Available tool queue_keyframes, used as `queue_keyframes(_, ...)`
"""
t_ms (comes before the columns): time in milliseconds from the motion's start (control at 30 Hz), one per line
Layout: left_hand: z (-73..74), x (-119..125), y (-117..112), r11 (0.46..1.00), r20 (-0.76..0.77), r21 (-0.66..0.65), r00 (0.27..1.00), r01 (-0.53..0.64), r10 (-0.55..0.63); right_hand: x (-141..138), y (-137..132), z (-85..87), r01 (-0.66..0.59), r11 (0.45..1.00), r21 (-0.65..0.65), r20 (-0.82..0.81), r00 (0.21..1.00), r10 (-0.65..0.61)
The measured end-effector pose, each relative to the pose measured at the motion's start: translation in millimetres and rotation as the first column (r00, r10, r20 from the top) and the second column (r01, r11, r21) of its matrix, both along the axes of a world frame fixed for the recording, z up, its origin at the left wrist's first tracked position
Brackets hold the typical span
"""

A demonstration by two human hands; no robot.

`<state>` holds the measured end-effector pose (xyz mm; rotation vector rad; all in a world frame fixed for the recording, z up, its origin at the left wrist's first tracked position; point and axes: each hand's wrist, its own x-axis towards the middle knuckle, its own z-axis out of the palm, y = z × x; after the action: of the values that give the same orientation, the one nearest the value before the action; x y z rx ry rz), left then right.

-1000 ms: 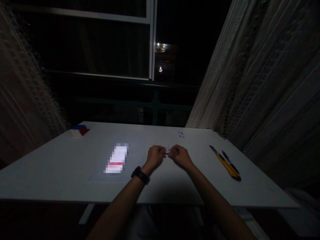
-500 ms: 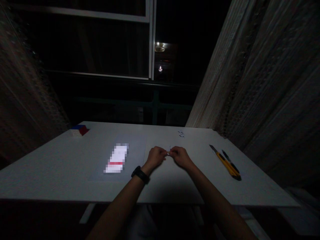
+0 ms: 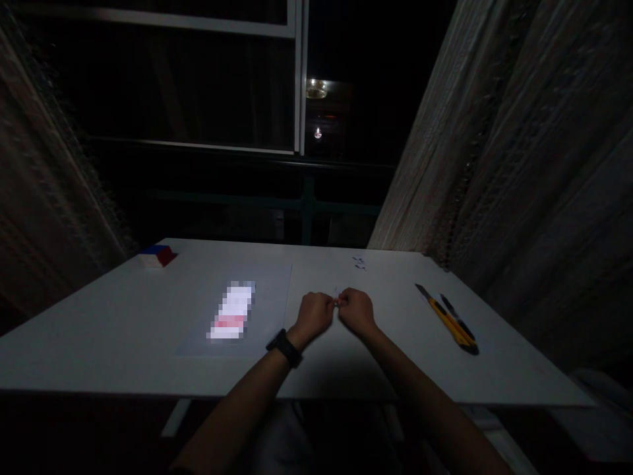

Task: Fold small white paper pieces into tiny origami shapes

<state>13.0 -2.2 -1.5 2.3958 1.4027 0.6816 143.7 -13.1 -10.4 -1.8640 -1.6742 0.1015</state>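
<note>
My left hand (image 3: 315,312), with a dark watch (image 3: 285,348) on its wrist, is closed in a pinch above the middle of the white table (image 3: 336,373). Fingertip to fingertip with it, my right hand (image 3: 357,310) is pinched as well. Between them is a tiny pale piece (image 3: 336,302), mostly covered by the fingers; its kind is too small to make out. Just beyond the fingers, thin faint marks or bits show on the table. Farther back lie several small dark slivers (image 3: 359,262).
A yellow utility knife (image 3: 448,321) lies at the right beside a dark pen (image 3: 455,316). To the left, a bright, pixelated phone-shaped screen (image 3: 232,310) rests on a paper sheet (image 3: 271,290). A blue, red and white block (image 3: 155,256) sits at the far left corner. Curtains (image 3: 425,132) hang behind.
Both hands stay together at nearly the same spot. My left hand has rolled so its back shows more, and its fingers are more curled. The view has shifted slightly.
</note>
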Motion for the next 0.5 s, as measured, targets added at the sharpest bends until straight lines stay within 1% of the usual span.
queue_keyframes(33, 0.5, -0.4, 0.1, 1.000, 0.007, 0.004, 1.000, 0.001, -0.001, 0.1, -0.3, 0.4, -0.004, 1.000, 0.002, 0.006, 1.000, 0.004)
queue_keyframes(100, 1.6, -2.5, 1.5, 1.000, 0.035, -0.011, 0.999, 0.010, -0.010, 2.5, -1.2, 1.7, -0.054, 0.999, 0.001, 0.002, 0.999, 0.054)
queue_keyframes(167, 2.2, -5.6, 4.2, 0.997, 0.072, -0.071, 0.997, 0.036, -0.031, 6.7, -2.5, 3.4, -0.122, 0.993, -0.002, -0.001, 0.993, 0.122)
queue_keyframes(267, 1.5, -9.0, 8.6, 0.993, 0.144, -0.106, 0.989, 0.055, -0.039, 11.4, -4.9, 6.0, -0.194, 0.981, -0.005, 0.041, 0.980, 0.194)
queue_keyframes(400, -0.4, -8.6, 12.0, 0.985, 0.215, -0.162, 0.976, 0.061, -0.025, 11.9, -7.9, 8.6, -0.242, 0.970, 0.004, 0.088, 0.967, 0.241)
queue_keyframes(500, 0.8, -7.2, 12.2, 0.981, 0.249, -0.182, 0.968, 0.066, -0.019, 11.0, -8.5, 9.4, -0.252, 0.968, 0.021, 0.062, 0.966, 0.250)
